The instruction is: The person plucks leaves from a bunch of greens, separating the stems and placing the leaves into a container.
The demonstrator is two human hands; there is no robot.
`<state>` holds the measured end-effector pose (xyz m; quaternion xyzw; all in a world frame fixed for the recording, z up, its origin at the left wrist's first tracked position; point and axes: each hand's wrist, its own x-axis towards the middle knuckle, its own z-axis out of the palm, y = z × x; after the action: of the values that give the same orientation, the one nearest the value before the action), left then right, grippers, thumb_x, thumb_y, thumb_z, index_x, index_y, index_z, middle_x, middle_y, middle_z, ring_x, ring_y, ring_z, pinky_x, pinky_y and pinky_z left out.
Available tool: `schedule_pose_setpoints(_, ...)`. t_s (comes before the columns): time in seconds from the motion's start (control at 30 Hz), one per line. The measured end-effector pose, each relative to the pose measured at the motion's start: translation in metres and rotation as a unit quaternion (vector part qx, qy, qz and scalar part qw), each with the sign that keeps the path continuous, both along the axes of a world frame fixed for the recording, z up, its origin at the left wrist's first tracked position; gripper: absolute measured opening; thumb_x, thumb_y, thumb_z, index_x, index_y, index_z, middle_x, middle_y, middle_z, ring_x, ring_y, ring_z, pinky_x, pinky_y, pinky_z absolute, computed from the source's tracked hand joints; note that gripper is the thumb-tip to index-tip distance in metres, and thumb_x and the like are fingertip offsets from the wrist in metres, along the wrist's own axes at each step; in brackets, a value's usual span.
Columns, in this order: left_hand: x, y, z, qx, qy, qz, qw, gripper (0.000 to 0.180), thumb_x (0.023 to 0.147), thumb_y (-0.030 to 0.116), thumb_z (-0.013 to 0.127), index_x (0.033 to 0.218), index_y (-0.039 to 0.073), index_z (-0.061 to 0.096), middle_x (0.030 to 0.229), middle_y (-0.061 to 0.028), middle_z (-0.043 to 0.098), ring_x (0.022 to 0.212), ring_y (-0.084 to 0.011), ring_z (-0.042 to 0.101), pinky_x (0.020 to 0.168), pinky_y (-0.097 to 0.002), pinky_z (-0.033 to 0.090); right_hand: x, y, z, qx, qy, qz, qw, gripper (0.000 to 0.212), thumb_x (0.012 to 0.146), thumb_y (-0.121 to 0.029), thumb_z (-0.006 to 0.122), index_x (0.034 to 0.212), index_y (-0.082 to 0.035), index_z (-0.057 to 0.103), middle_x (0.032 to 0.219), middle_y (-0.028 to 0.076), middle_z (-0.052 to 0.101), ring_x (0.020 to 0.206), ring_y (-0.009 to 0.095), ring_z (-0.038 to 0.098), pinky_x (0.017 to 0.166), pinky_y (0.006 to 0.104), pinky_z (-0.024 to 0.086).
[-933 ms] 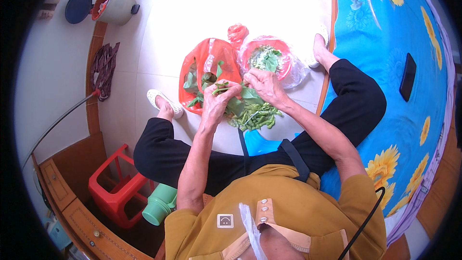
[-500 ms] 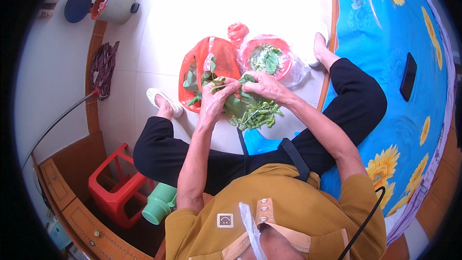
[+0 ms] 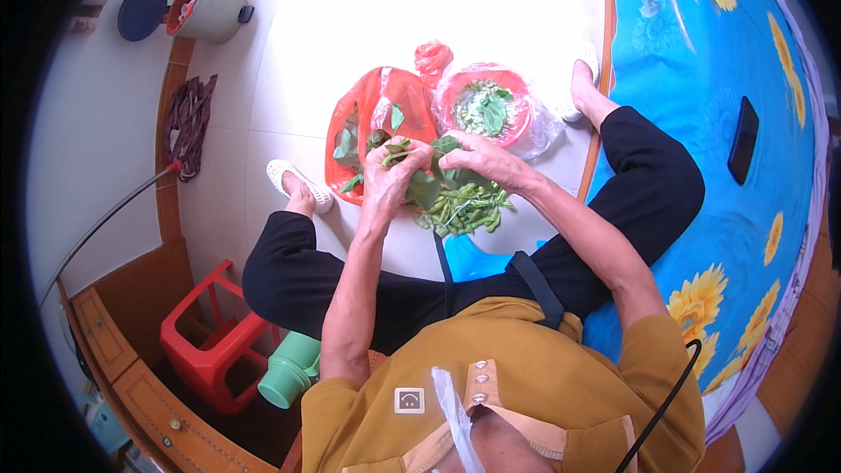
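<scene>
Between my legs, both hands work close together over the floor. My left hand (image 3: 392,177) is closed on green leafy stems that poke out above its fingers. Beside it, my right hand (image 3: 484,162) pinches the leafy greens (image 3: 447,147), whose broad leaves hang between the two hands. Just below lies a heap of green pods (image 3: 473,210), partly covered by the leaves. Beyond my left hand an open red plastic bag (image 3: 405,92) holds loose leaves. To its right stands a red basin (image 3: 519,88) lined with clear plastic, holding pale green bits and a few leaves.
A knotted red bag (image 3: 431,60) sits behind the basin. On the left are a red stool (image 3: 206,355), a green lidded container (image 3: 289,372), a wooden cabinet (image 3: 166,412) and a waste bin (image 3: 215,13). A black phone (image 3: 744,140) lies on the blue flowered bedding (image 3: 701,166) at right.
My hands have shifted only slightly, still holding the greens. The leaf that stood up above my left hand now shows slightly further right, against the red bag.
</scene>
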<state>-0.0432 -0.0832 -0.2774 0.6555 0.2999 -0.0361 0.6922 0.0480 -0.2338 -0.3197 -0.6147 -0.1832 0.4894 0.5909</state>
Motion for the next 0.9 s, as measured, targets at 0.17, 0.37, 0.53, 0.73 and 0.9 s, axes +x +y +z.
schedule_pose_setpoints(0.17, -0.001, -0.004, -0.011, -0.032, -0.015, -0.009, 0.999, 0.013, 0.079, 0.01, 0.062, 0.082, -0.002, 0.064, 0.072, -0.0038, 0.062, 0.067, -0.0101, 0.057, 0.066, -0.0219, 0.044, -0.003, 0.003, 0.003, -0.034, 0.043, -0.006, 0.998, 0.021, 0.076, -0.022, 0.051, 0.077, -0.003, 0.057, 0.071, 0.003, 0.056, 0.068, 0.011, 0.053, 0.061, 0.0259, 0.042)
schedule_pose_setpoints(0.37, -0.001, 0.013, -0.014, 0.057, -0.028, 0.058, 0.996, 0.01, 0.08, 0.011, 0.062, 0.08, 0.001, 0.063, 0.071, -0.0011, 0.061, 0.065, -0.0082, 0.055, 0.064, -0.0214, 0.043, -0.007, -0.004, -0.009, 0.067, -0.06, -0.002, 0.996, 0.023, 0.079, -0.02, 0.042, 0.073, -0.003, 0.056, 0.068, 0.004, 0.055, 0.064, 0.013, 0.053, 0.063, 0.0269, 0.042)
schedule_pose_setpoints(0.53, 0.001, 0.024, -0.008, 0.05, -0.006, 0.056, 0.997, 0.01, 0.078, 0.011, 0.066, 0.082, 0.002, 0.064, 0.072, 0.0006, 0.058, 0.067, -0.0074, 0.053, 0.064, -0.0212, 0.043, -0.005, -0.009, -0.005, 0.023, -0.052, 0.039, 0.998, 0.025, 0.082, -0.022, 0.044, 0.072, -0.002, 0.053, 0.073, 0.006, 0.055, 0.067, 0.014, 0.053, 0.065, 0.0277, 0.042)
schedule_pose_setpoints(0.73, -0.004, 0.023, 0.0, 0.032, -0.003, 0.012, 0.999, 0.012, 0.078, 0.013, 0.067, 0.083, 0.003, 0.064, 0.074, 0.0003, 0.059, 0.068, -0.0077, 0.053, 0.064, -0.0214, 0.042, -0.005, -0.006, 0.005, -0.009, -0.027, -0.001, 1.0, 0.027, 0.086, -0.03, 0.052, 0.082, -0.003, 0.055, 0.08, 0.005, 0.054, 0.073, 0.011, 0.051, 0.067, 0.0263, 0.042)
schedule_pose_setpoints(0.9, -0.007, 0.025, -0.003, 0.005, -0.03, 0.05, 0.998, 0.013, 0.077, 0.014, 0.068, 0.083, 0.002, 0.065, 0.073, 0.0008, 0.06, 0.069, -0.0082, 0.055, 0.064, -0.0217, 0.043, 0.0, 0.001, 0.01, 0.002, -0.022, 0.008, 1.0, 0.027, 0.088, -0.028, 0.052, 0.091, -0.002, 0.058, 0.084, 0.002, 0.054, 0.08, 0.011, 0.05, 0.073, 0.0263, 0.04)
